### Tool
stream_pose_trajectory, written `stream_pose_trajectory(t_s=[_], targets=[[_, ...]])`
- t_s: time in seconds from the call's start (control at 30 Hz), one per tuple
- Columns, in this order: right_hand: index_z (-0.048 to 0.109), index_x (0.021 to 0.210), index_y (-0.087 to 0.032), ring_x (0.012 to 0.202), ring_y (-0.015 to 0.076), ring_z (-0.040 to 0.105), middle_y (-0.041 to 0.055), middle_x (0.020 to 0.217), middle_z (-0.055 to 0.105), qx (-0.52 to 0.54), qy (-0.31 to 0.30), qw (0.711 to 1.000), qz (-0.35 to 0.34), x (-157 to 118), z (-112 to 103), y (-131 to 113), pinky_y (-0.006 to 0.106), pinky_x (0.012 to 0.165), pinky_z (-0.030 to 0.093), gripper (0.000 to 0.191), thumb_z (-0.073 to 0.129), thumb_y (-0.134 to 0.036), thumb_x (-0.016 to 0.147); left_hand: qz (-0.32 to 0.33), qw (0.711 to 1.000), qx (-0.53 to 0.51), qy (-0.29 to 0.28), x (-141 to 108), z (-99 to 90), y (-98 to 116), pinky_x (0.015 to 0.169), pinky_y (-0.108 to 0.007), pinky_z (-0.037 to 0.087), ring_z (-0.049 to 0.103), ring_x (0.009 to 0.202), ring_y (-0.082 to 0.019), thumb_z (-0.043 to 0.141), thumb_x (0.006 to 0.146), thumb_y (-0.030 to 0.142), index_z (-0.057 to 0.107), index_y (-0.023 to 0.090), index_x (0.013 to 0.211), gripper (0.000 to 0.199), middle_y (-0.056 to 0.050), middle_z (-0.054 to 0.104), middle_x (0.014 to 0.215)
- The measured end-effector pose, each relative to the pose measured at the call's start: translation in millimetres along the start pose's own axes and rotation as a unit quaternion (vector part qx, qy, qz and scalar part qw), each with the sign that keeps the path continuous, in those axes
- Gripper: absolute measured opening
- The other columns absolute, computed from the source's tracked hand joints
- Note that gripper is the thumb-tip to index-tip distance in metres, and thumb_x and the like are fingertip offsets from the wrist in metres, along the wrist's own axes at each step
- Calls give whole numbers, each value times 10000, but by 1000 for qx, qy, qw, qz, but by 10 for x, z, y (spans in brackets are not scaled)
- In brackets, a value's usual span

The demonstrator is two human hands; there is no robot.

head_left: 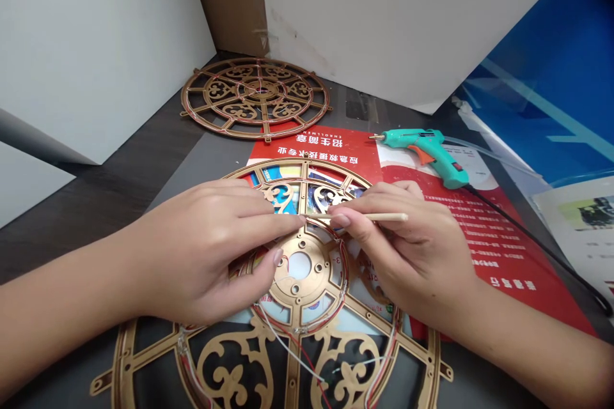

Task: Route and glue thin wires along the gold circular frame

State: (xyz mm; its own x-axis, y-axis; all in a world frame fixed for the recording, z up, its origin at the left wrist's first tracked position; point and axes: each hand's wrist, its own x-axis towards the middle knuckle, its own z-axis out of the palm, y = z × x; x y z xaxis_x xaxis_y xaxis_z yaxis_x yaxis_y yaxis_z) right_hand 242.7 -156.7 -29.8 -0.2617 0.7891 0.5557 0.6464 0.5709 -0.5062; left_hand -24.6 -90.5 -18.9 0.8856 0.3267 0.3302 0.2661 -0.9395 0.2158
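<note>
A round gold openwork frame lies flat in front of me, with red and white wires running along its rings and some loose ends across its lower part. My left hand rests over its left side, fingers stretched out, the index fingertip at the inner ring above the central hub. Between the thumb and fingers of my right hand is a thin pale stick, held almost level. The stick's tip is beside my left index fingertip, touching or nearly touching the ring.
A second wired gold frame lies farther back. To the right, a teal glue gun with a black cord rests on a red printed sheet. White panels stand behind, and blue material is at the right.
</note>
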Motion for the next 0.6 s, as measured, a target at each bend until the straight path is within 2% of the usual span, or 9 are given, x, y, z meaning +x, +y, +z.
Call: stream_pose_trajectory(t_s=[0.13,0.4,0.5,0.6], targets=[[812,885,-243,712,145,721,-48,799,835,-3,5,1000,-1,0,9,2,409,731,401,319,687,-219,1178,-25,999,21,-2,-2,68,55,842,-426,512,706,829,-228,493,1125,260,713,252,1309,287,2,768,928],[818,904,-240,721,146,726,-47,806,836,-1,8,1000,-5,3,11,4,412,719,396,310,682,-224,1181,-26,999,29,-10,-19,103,75,907,-446,531,746,915,-240,467,1145,281,686,244,1463,387,-6,802,1014],[809,896,-231,737,132,741,-53,837,853,14,10,1000,1,4,10,-4,407,728,421,307,689,-215,1178,-38,999,20,-13,-18,103,107,950,-456,537,772,962,-245,458,1149,280,685,219,1451,383,-26,831,1078],[819,940,-226,767,111,775,-60,912,888,50,27,998,14,7,9,-10,381,747,468,247,717,-201,1163,-58,998,17,-25,-16,109,154,920,-451,530,758,918,-243,482,1137,283,690,218,1431,366,-25,826,1037]])
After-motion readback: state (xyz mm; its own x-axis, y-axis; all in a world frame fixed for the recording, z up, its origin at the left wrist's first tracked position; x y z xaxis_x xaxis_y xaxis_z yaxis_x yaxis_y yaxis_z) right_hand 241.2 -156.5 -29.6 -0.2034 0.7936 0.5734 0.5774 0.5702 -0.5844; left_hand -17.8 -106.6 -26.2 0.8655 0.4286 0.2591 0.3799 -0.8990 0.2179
